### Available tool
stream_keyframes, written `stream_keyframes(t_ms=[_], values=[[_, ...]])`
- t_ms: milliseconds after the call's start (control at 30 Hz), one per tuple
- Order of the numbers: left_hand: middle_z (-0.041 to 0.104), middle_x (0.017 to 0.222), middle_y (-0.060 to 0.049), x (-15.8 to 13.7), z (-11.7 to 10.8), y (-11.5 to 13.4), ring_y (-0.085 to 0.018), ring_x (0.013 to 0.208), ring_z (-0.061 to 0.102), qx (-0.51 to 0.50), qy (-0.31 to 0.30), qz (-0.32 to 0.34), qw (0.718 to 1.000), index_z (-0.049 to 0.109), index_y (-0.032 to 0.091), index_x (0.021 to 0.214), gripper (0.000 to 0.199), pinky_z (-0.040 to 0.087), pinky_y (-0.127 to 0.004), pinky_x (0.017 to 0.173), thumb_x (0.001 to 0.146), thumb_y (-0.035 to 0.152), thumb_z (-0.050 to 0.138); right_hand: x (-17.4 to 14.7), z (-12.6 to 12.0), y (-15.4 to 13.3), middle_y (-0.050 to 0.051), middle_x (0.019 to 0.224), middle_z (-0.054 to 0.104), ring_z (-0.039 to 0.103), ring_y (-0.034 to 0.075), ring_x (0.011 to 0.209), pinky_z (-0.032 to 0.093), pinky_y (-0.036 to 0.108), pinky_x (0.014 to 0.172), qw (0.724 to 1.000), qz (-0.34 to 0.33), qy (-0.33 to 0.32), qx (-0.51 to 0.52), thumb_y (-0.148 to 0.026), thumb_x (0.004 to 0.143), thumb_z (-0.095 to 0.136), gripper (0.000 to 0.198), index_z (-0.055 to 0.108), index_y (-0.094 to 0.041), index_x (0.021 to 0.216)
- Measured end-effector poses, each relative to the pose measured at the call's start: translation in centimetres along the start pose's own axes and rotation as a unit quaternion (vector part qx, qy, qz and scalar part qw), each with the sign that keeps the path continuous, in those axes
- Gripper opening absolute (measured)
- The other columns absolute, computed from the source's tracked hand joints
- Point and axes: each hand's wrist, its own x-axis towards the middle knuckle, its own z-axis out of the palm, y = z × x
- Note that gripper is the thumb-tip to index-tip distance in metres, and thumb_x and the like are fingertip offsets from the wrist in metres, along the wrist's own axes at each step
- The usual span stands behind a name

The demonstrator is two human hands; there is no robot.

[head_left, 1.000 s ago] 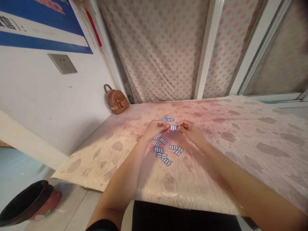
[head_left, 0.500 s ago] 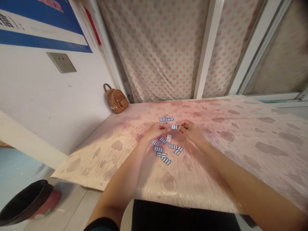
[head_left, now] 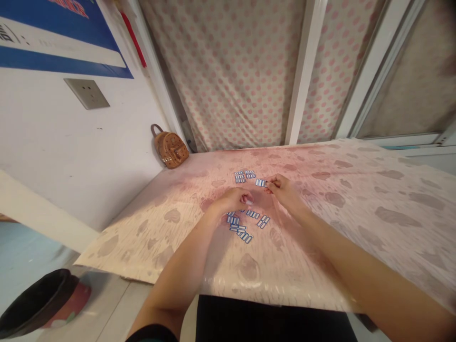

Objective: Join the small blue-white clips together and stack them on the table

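My right hand (head_left: 281, 188) pinches the edge of a small blue-and-white card (head_left: 260, 183) just above the table. My left hand (head_left: 235, 199) is curled, its fingers closed on a small plain white card (head_left: 250, 202) that is mostly hidden under the fingertips. Beyond the hands, several blue-and-white cards (head_left: 240, 178) lie grouped in neat rows. Nearer to me, a loose scatter of similar cards (head_left: 243, 234) overlaps in places, and another card (head_left: 263, 221) lies to its right. My left hand covers part of this scatter.
A patterned plastic cloth (head_left: 313, 228) covers the table. A small brown backpack (head_left: 173, 149) stands at the far left corner against the wall. Behind the table hangs a dotted curtain (head_left: 231, 76). A dark-rimmed pot (head_left: 46, 301) stands on the floor at left.
My left hand has come nearer and down over the plain white card, which lay uncovered before. My right hand has moved its card slightly away from me, close to the neat rows.
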Motion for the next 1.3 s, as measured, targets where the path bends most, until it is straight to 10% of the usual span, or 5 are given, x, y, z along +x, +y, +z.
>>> stream_keyframes(t_ms=[133,333,900,1300], values=[[0.067,0.066,-0.001,0.6,0.2,0.0,-0.013,0.062,0.060,-0.092,0.100,-0.044,0.990,0.070,0.014,0.073,0.005,0.042,-0.021,0.060,0.075,0.017,0.067,-0.2,0.0,-0.3,0.001,0.068,0.065,0.061,0.015,0.064,0.049,0.030,0.066,1.000,-0.009,0.002,0.002,-0.032,0.076,0.059,0.013,0.052,-0.021,0.076],[0.070,0.072,-0.004,1.0,0.1,1.1,-0.014,0.066,0.066,-0.358,0.213,-0.133,0.899,0.065,0.013,0.079,0.023,0.049,-0.023,0.065,0.069,0.025,0.081,-0.9,0.0,-1.7,-0.001,0.065,0.058,0.054,0.015,0.063,0.041,0.028,0.062,0.997,-0.066,0.009,-0.048,-0.037,0.077,0.057,0.017,0.053,-0.021,0.072],[0.074,0.093,-0.010,0.8,0.9,3.1,-0.016,0.084,0.070,-0.437,0.096,-0.068,0.892,0.072,0.010,0.097,0.030,0.052,-0.024,0.075,0.071,0.023,0.079,-1.4,0.2,-2.1,0.000,0.071,0.059,0.054,0.015,0.065,0.041,0.029,0.065,0.990,-0.087,-0.004,-0.107,-0.034,0.077,0.054,0.014,0.050,-0.022,0.072],[0.074,0.091,-0.011,0.9,1.3,3.1,-0.021,0.083,0.071,-0.442,0.142,-0.095,0.880,0.073,0.010,0.093,0.048,0.055,-0.027,0.072,0.066,0.049,0.082,-1.7,0.4,-2.5,0.001,0.071,0.060,0.056,0.017,0.067,0.041,0.031,0.067,0.987,-0.096,0.009,-0.131,-0.034,0.077,0.053,0.013,0.051,-0.022,0.072]])
